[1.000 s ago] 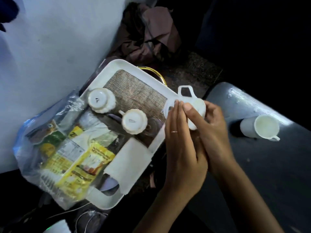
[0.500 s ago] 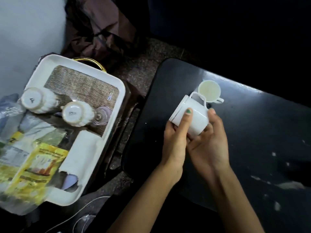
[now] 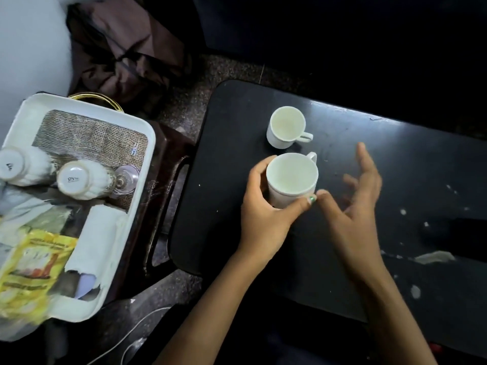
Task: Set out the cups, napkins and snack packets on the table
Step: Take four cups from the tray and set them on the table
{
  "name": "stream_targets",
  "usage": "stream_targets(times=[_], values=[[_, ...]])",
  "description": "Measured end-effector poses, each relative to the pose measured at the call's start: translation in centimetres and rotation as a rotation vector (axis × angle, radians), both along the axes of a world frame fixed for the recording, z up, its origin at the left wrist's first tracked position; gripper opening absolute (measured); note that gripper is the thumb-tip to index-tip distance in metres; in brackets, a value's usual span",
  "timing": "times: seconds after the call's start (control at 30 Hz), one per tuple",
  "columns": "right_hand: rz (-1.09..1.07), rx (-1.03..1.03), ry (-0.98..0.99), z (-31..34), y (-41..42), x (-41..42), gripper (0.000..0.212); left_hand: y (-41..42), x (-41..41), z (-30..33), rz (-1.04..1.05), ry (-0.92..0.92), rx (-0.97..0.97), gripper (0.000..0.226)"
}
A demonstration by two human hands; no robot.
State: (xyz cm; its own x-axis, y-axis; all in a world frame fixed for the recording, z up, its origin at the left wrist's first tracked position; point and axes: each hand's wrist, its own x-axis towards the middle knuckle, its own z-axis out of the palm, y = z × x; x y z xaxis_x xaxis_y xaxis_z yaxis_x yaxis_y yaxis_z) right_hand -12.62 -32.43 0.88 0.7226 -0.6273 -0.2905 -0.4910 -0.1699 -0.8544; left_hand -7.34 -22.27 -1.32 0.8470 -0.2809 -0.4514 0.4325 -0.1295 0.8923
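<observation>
- Head view looks down on a dark table [image 3: 395, 180] with two white cups standing on it, mouths up.
- The left hand [image 3: 266, 214] wraps around the near cup [image 3: 291, 179]; thumb and fingers press its sides.
- That cup's handle points away, toward the far cup [image 3: 287, 127], which stands just beside it with no hand on it.
- The right hand [image 3: 353, 201] is just right of the near cup, fingers spread loose and holding nothing. It is blurry, so I cannot tell if its thumb touches the cup.
- A white tray [image 3: 147, 164] sits to the left, off the table.
- Two more cups lie upside down in the tray: the ribbed cup [image 3: 79, 180] and, at the left edge, the edge cup [image 3: 21, 165].
- A white napkin [image 3: 95, 241] lies in the tray, near its right wall.
- A yellow snack packet [image 3: 34, 270] lies at the tray's near left corner.
- Brown cloth [image 3: 126, 48] is heaped behind the tray.
</observation>
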Motion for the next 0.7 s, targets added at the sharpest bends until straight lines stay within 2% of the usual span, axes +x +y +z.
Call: stream_targets(times=[0.03,0.1,0.2,0.3,0.4,0.57,0.7], values=[[0.141,-0.146,0.011,0.2,-0.6,-0.3,0.091,0.1,-0.1,-0.1,-0.041,-0.034,0.015,0.071],[0.334,-0.291,0.093,0.5,-1.8,-0.5,0.103,0.2,-0.2,-0.1,-0.132,-0.099,0.044,0.073],[0.531,-0.374,0.198,0.5,-2.9,-0.5,0.103,0.2,0.0,-0.2,-0.281,-0.146,0.06,0.075],[0.648,-0.331,0.229,0.2,-3.6,-0.7,0.097,0.0,0.4,-0.4,-0.409,-0.126,0.034,0.077],[0.631,-0.331,0.19,-0.5,-4.3,-0.8,0.087,-0.4,0.5,-0.8,-0.494,-0.127,0.056,0.076],[0.492,-0.322,0.182,-2.1,-5.4,-1.6,0.085,-1.6,0.0,-2.1,-0.531,-0.084,0.098,0.093],[0.348,-0.301,0.16,-4.0,-7.1,-2.2,0.077,-3.7,-0.9,-4.1,-0.452,-0.079,0.117,0.077]])
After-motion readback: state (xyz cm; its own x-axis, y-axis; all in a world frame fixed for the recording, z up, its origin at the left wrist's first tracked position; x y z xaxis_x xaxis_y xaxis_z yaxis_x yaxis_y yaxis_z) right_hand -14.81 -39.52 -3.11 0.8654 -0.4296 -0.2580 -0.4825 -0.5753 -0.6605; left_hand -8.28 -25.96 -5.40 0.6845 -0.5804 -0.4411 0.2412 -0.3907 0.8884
